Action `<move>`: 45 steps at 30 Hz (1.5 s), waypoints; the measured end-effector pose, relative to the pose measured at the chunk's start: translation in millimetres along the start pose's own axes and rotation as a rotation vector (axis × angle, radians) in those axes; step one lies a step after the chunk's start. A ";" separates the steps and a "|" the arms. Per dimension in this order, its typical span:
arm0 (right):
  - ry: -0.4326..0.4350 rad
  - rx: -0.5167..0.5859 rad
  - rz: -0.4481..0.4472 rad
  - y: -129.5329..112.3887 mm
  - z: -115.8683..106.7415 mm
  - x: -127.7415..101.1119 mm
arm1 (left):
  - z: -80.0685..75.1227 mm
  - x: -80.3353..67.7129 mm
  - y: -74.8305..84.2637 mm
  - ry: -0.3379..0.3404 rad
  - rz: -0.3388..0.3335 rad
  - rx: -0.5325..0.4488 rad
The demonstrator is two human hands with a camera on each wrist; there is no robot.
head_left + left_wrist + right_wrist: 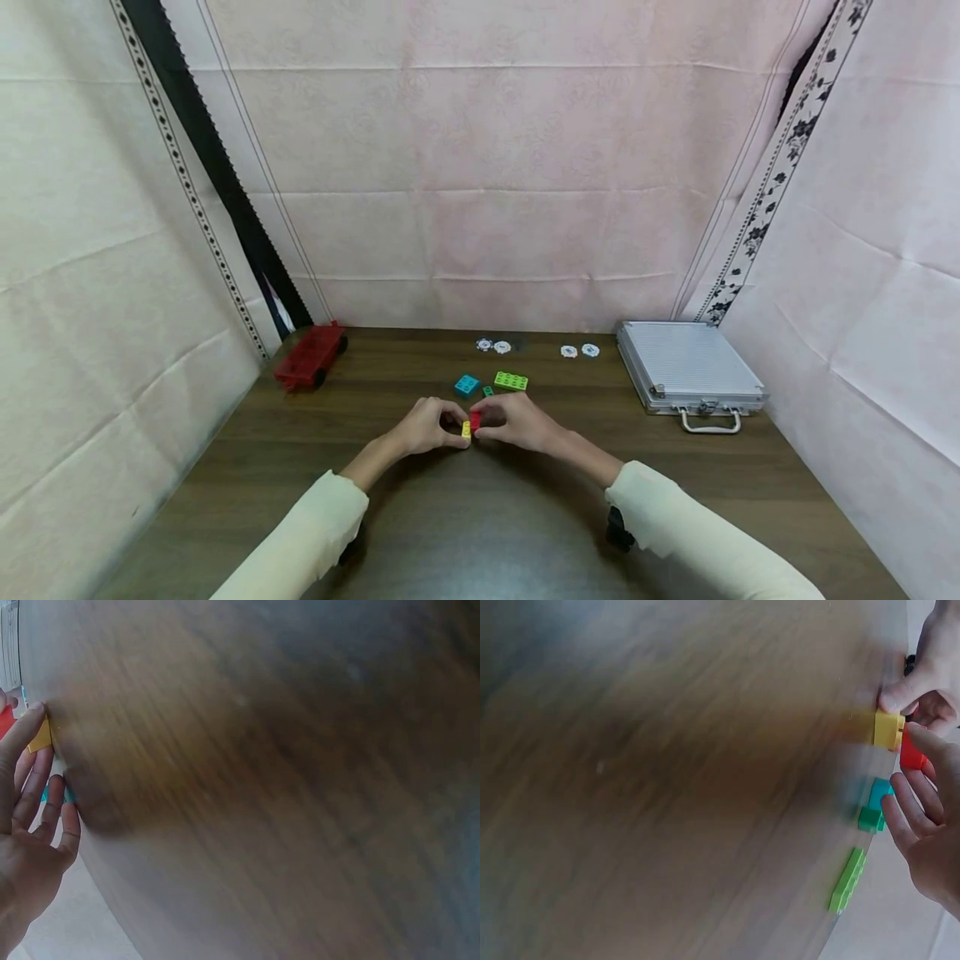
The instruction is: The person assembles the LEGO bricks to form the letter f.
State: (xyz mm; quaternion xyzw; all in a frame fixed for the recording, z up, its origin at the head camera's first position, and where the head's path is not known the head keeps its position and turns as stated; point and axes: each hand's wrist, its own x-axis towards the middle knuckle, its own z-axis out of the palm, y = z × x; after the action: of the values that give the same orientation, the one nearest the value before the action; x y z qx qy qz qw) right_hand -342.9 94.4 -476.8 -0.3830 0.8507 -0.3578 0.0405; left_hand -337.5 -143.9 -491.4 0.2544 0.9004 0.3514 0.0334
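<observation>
The step in hand looks like bringing two toy bricks together over the near-middle of the wooden table [450, 537]: a yellow brick [467, 430] on the left and a red brick [476, 420] on the right, slightly farther off. They meet edge to edge or sit just beside each other (whether they are actually joined, the pictures don't settle). As I judge it, the next move calls for squaring the studs of one to the underside of the other, then an even press while both are kept steady. The left hand [429, 427] pinches the yellow brick between thumb and fingertips, its gap narrowed to the brick's width; in the left wrist view its lower fingers stretch out loosely. The right hand [519, 422] pinches the red brick in much the same way, with its remaining fingers slightly spread below, as the right wrist view shows. I cannot tell whether either brick bears on the table. Just beyond the hands lie a blue brick [467, 385] on the left, a light green brick [511, 381] on the right, and a small dark green brick [488, 391] between them, partly hidden by the right hand.
</observation>
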 end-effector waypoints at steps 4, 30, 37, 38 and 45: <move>0.023 0.002 -0.014 -1.3 6.0 1.5 | 1.2 0.6 0.2 -0.005 0.010 -0.010; 0.062 -0.132 -0.012 -6.9 9.8 8.0 | -3.2 4.4 3.8 0.007 0.052 0.057; 0.072 -0.136 -0.009 -5.5 13.3 4.2 | -2.7 1.1 3.5 -0.015 0.047 0.067; 0.074 -0.148 -0.006 -5.4 14.4 3.3 | -2.5 0.8 3.2 -0.018 0.050 0.066; 0.088 -0.263 -0.031 -6.4 18.7 0.3 | -1.8 0.9 1.6 -0.022 0.062 0.073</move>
State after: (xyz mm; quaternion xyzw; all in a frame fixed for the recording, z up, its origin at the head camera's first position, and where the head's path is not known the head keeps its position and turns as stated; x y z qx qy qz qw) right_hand -332.7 80.6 -486.6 -0.3821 0.8852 -0.2602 -0.0529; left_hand -338.0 -143.6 -489.0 0.2873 0.9038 0.3164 0.0230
